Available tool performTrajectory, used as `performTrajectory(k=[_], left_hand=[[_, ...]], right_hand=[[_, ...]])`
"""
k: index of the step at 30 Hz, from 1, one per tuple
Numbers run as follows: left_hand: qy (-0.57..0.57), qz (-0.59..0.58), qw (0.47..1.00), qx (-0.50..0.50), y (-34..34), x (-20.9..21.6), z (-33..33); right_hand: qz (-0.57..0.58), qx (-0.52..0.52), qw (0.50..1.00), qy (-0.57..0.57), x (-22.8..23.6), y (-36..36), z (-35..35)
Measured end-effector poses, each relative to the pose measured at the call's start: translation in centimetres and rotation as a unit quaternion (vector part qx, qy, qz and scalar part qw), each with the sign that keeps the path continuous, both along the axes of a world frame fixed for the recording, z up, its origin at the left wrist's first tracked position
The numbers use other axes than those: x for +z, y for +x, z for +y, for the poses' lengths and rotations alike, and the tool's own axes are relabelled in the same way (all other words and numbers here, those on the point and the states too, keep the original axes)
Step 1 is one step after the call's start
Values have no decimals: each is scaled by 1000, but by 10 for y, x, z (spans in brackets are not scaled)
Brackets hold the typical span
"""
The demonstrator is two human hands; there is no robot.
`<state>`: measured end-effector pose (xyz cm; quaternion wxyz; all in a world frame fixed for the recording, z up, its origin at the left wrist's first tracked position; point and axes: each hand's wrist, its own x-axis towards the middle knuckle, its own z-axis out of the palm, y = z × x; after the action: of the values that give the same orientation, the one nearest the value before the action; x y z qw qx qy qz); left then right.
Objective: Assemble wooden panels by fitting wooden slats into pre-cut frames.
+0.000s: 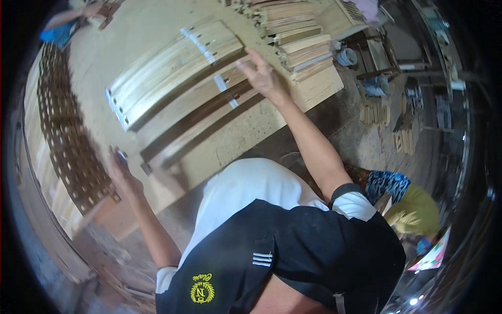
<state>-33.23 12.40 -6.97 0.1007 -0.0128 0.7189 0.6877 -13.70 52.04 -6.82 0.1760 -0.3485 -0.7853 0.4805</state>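
Long pale boards lie side by side in the middle of the bench. Two thin wood strips lie between them and the bench's near edge. The right hand has its fingers spread wide by the strips' right ends; I can't tell if it touches them. The left hand is blurry, near their left ends, and I can't tell what its fingers do. Brown wood pieces with square holes line the left edge. The black shirt has yellow writing and a round yellow badge.
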Motion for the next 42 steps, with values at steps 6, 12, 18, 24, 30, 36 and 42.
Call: performTrajectory(k=[6, 12, 18, 24, 30, 36, 42], left_hand=[[-136, -65, 979, -139, -23, -50, -26], [-131, 36, 986, -96, -30, -5, 10], [-108, 86, 975, -177, -15, 37, 65], [-72, 54, 966, -241, 55, 46, 90], [31, -116, 890, -440, 158, 64, 167], [231, -408, 706, -531, 248, 73, 233], [196, -355, 827, -391, 289, 89, 263]], right_hand=[[-69, -4, 994, 84, -18, 16, 25], [-57, -353, 933, 36, 50, 43, 109], [10, -405, 892, -198, 5, 49, 178], [293, -192, 904, -245, 21, 96, 85], [92, 49, 887, 449, 26, 168, 35], [193, 114, 925, 306, 30, 186, 13], [123, 87, 986, 71, 4, 209, 43]])
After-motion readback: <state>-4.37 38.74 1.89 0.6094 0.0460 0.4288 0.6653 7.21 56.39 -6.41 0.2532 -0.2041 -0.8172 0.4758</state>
